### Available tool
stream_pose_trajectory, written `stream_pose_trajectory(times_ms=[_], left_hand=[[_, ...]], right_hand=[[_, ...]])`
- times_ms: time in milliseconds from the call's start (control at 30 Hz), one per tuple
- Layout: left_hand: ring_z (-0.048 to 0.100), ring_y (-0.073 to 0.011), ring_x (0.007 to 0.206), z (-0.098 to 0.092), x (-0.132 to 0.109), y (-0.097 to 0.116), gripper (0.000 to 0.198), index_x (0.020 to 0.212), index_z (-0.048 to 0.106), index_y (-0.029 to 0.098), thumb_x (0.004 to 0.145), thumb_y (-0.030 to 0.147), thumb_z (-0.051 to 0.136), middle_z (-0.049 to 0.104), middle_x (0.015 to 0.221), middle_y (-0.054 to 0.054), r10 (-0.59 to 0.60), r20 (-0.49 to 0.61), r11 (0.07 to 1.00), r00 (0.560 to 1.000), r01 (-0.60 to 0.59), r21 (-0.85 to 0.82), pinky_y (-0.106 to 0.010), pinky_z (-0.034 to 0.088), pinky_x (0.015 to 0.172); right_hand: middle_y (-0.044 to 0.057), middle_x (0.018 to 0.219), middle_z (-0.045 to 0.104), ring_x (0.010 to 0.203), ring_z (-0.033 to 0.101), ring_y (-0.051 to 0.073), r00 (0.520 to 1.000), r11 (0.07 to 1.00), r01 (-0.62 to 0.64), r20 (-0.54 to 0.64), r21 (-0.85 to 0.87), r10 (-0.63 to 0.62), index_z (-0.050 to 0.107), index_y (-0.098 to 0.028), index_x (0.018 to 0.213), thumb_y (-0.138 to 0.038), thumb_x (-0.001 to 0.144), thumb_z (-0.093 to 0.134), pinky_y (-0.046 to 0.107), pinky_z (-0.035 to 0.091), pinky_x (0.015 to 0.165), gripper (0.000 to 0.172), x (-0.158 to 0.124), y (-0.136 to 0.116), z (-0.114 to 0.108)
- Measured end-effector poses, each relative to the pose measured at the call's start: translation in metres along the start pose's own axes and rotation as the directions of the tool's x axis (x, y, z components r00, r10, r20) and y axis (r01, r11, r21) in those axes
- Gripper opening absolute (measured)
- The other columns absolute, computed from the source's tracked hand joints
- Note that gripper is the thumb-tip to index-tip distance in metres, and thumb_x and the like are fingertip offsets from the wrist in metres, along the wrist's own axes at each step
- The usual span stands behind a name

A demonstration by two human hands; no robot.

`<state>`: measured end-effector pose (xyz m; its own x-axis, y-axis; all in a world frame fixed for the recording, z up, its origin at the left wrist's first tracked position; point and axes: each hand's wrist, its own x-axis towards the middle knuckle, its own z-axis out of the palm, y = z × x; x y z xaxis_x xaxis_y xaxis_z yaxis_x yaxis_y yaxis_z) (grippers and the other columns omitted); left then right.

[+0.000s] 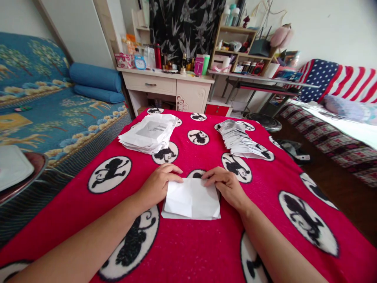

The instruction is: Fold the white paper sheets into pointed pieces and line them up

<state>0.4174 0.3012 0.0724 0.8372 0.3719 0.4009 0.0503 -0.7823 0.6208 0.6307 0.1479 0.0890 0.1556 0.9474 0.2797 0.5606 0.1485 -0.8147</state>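
Note:
A folded white paper sheet (192,199) lies on the red cloth with black monkey medallions (188,243). My left hand (159,183) rests on the sheet's upper left corner, fingers curled and pressing its top edge. My right hand (226,184) presses the upper right corner the same way, fingertips pinched against the fold. Farther back on the left sits a loose pile of flat white printed sheets (150,133). Back right lies a fanned stack of folded papers (239,140).
A blue patterned sofa (44,102) with blue bolsters (96,76) stands at the left. A white dresser (167,88) and a cluttered desk with shelves (244,51) line the far wall. A flag-patterned cover (338,80) and a bed are at the right. A floor fan (262,122) sits beyond the table.

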Motion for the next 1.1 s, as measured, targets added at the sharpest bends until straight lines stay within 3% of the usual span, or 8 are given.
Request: stream_pose_trajectory(times_ms=[167, 267, 400, 500, 600, 700, 867, 1100], left_hand=[[0.064, -0.0182, 0.093, -0.001, 0.001, 0.001, 0.04, 0.06, 0.071, 0.021, 0.067, -0.003, 0.04, 0.071, 0.095, -0.004, -0.059, -0.003, 0.987, 0.998, 0.058, -0.149, -0.036, 0.048, 0.088], [0.065, -0.0178, 0.092, -0.002, 0.002, 0.001, 0.036, 0.045, 0.059, 0.019, 0.062, -0.004, 0.038, 0.072, 0.091, -0.003, -0.092, 0.007, 0.97, 0.996, 0.091, -0.224, -0.034, 0.049, 0.086], [0.065, -0.0172, 0.091, -0.003, 0.004, 0.003, 0.037, 0.068, 0.071, 0.019, 0.067, -0.003, 0.042, 0.072, 0.092, -0.004, -0.1, -0.007, 0.979, 0.995, 0.097, -0.181, -0.033, 0.048, 0.088], [0.063, -0.0193, 0.098, -0.003, 0.005, 0.008, 0.029, 0.098, 0.072, 0.02, 0.075, 0.009, 0.058, 0.071, 0.1, -0.004, -0.095, -0.006, 0.989, 0.995, 0.093, -0.113, -0.034, 0.045, 0.095], [0.063, -0.0198, 0.099, -0.001, 0.003, 0.009, 0.031, 0.104, 0.07, 0.021, 0.074, 0.018, 0.068, 0.071, 0.104, -0.004, -0.144, 0.017, 0.978, 0.989, 0.145, -0.152, -0.032, 0.046, 0.093], [0.066, -0.0174, 0.088, 0.004, 0.0, 0.006, 0.029, 0.107, 0.069, 0.02, 0.078, 0.02, 0.065, 0.071, 0.103, -0.004, -0.273, 0.006, 0.909, 0.962, 0.26, -0.326, -0.026, 0.051, 0.078], [0.066, -0.0186, 0.089, 0.009, 0.0, 0.001, 0.036, 0.113, 0.064, 0.017, 0.078, 0.025, 0.067, 0.07, 0.104, -0.008, -0.419, -0.167, 0.814, 0.893, 0.288, -0.504, -0.025, 0.052, 0.075], [0.065, -0.0163, 0.088, 0.005, 0.005, 0.005, 0.045, 0.113, 0.061, 0.016, 0.073, 0.03, 0.074, 0.068, 0.104, -0.007, -0.531, -0.211, 0.65, 0.821, 0.236, -0.722, -0.022, 0.05, 0.073]], right_hand=[[0.008, 0.102, 0.068, 0.095, 0.062, 0.021, 0.998, 0.986, 0.023, 0.062, -0.167, -0.013, 0.073, -0.021, 0.097, -0.024, 0.081, 0.061, 0.034, 0.046, 0.087, 0.021, 0.002, -0.007, 0.001], [0.009, 0.103, 0.067, 0.092, 0.061, 0.023, 0.995, 0.932, 0.022, 0.099, -0.361, 0.015, 0.07, -0.021, 0.108, -0.035, 0.071, 0.076, 0.034, 0.046, 0.081, 0.04, 0.004, -0.009, 0.005], [0.005, 0.099, 0.07, 0.082, 0.063, 0.021, 0.986, 0.914, -0.104, 0.082, -0.392, 0.147, 0.068, -0.023, 0.111, -0.033, 0.068, 0.079, 0.03, 0.046, 0.071, 0.045, 0.003, -0.007, 0.01], [0.001, 0.092, 0.072, 0.075, 0.063, 0.018, 0.982, 0.947, -0.178, 0.006, -0.267, 0.186, 0.07, -0.025, 0.102, -0.03, 0.072, 0.074, 0.027, 0.045, 0.065, 0.031, 0.0, -0.005, 0.014], [0.001, 0.082, 0.071, 0.066, 0.061, 0.016, 0.966, 0.974, -0.226, -0.133, -0.024, 0.221, 0.07, -0.022, 0.092, -0.032, 0.077, 0.07, 0.025, 0.044, 0.059, 0.018, -0.001, -0.003, 0.018], [0.002, 0.083, 0.07, 0.069, 0.063, 0.017, 0.934, 0.934, -0.211, -0.223, 0.288, 0.279, 0.065, -0.021, 0.098, -0.037, 0.075, 0.072, 0.026, 0.048, 0.059, 0.029, 0.002, -0.003, 0.021], [0.006, 0.095, 0.072, 0.075, 0.067, 0.019, 0.93, 0.831, -0.218, -0.15, 0.513, 0.336, 0.051, -0.021, 0.122, -0.035, 0.069, 0.078, 0.03, 0.053, 0.065, 0.062, 0.005, -0.002, 0.02], [0.002, 0.073, 0.07, 0.06, 0.063, 0.014, 0.91, 0.77, -0.301, -0.072, 0.563, 0.409, 0.065, -0.016, 0.083, -0.035, 0.067, 0.079, 0.025, 0.05, 0.057, 0.029, 0.003, 0.0, 0.02]])
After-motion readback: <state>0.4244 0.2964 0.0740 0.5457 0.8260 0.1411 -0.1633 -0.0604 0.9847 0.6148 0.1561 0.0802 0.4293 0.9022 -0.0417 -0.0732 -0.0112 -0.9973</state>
